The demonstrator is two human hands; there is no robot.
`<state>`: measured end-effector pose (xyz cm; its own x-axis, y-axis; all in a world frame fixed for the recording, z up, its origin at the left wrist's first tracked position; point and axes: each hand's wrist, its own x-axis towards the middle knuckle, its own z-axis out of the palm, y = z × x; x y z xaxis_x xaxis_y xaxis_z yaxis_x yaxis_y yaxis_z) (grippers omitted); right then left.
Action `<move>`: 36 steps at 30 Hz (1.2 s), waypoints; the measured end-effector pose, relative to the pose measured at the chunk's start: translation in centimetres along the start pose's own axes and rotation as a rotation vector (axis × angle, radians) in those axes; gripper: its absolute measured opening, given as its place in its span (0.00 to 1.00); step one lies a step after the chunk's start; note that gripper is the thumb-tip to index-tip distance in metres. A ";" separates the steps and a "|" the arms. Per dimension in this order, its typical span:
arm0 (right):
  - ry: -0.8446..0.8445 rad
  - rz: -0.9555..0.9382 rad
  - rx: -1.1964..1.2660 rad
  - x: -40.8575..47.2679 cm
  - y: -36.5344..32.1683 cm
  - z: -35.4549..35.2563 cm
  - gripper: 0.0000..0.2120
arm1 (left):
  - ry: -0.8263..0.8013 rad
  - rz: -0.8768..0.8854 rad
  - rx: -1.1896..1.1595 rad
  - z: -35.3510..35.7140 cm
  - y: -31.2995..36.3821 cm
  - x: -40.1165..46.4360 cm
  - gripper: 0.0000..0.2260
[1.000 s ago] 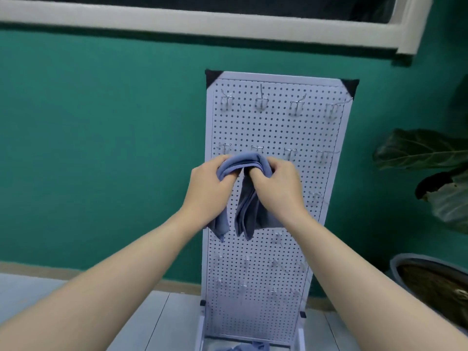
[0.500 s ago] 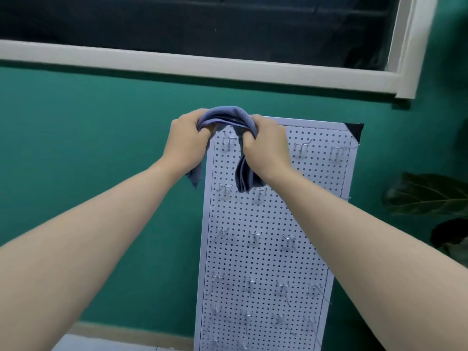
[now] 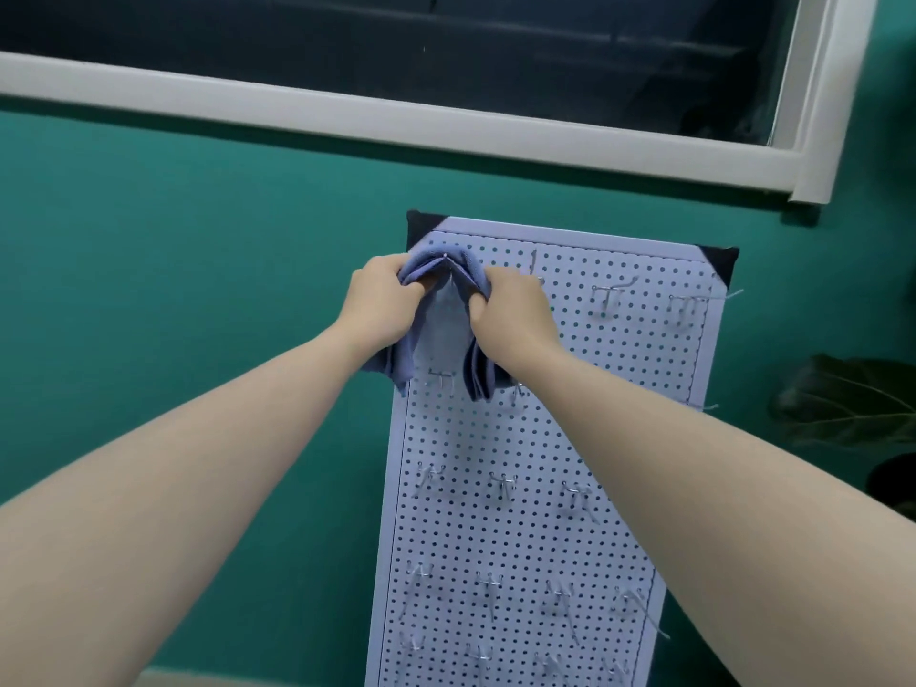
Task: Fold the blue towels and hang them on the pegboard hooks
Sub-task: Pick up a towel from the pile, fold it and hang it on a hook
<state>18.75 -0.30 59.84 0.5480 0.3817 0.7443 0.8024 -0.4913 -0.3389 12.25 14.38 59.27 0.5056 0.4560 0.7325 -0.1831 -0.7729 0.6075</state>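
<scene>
At the far left we see only the teal wall [image 3: 173,290] under the white window frame [image 3: 347,111]. Moving in, our left hand [image 3: 379,302] has its fingers curled round the left side of the folded blue towel [image 3: 448,309], pinching the cloth near its top. The towel is draped in an arch over the upper left corner of the white pegboard [image 3: 545,438], its peak sitting at a small metal tip that pokes through at the fold, and its two ends hanging down on either side, the left end beside our left wrist and the right end bunched under our right wrist. Our right hand [image 3: 510,314] grips the right side of the towel, fingers wrapped over the cloth with the thumb tucked beneath. Further right, the wire hooks [image 3: 607,295] stand out along the board's top row, with more rows lower down. A black corner cap [image 3: 721,262] marks the board's upper right, and dark plant leaves [image 3: 852,404] show at the right edge
</scene>
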 end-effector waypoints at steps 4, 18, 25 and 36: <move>-0.017 0.064 0.060 -1.3 0.2 1.3 0.14 | -0.042 0.021 0.128 0.1 -0.6 -1.9 0.11; -0.095 0.179 0.112 -7.2 -0.5 -0.5 0.04 | -0.206 -0.148 0.130 -0.6 -4.3 -9.7 0.03; -0.148 0.210 0.170 -15.6 0.2 -1.1 0.21 | -0.279 -0.293 0.137 -1.1 -6.1 -15.9 0.27; -0.662 0.450 0.145 -35.4 10.8 6.6 0.23 | -0.597 -0.520 0.169 3.5 -13.6 -34.8 0.25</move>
<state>9.58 -14.00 26.03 0.8151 0.5780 0.0399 0.4697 -0.6189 -0.6295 0.12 7.47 24.43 0.8648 0.4994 0.0522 0.3050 -0.6050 0.7355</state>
